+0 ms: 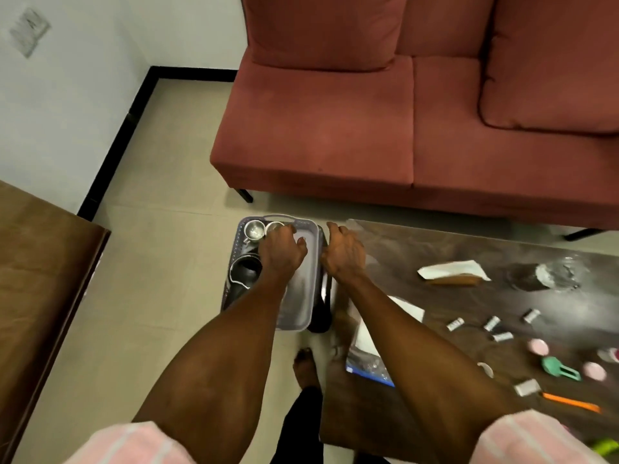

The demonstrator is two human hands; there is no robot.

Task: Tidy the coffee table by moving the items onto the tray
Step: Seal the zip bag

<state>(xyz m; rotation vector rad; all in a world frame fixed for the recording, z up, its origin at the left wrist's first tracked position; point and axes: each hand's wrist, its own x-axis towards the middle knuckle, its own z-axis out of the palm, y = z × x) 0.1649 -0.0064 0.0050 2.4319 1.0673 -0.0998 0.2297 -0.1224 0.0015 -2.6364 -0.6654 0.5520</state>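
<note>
- No writing can be read.
- A lilac tray (303, 306), centre frame, sits off the left end of the table (469, 296); it holds two steel cups (253, 229) and a dark jug (244, 271).
- The left hand (281, 251) reaches into the tray; its grip cannot be told.
- The right hand (343, 252) hovers just beside it, fingers loosely apart.
- Four small rolls (491, 323) and two pink lids (538, 347) lie on the table, lower right.

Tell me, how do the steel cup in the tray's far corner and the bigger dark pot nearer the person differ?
The steel cup is small, bright and fully in view; the dark pot is larger, darker inside and partly hidden by the left hand. The cup sits in the far corner, the pot midway along the left side. Both stand mouth up in the lavender tray.
</note>
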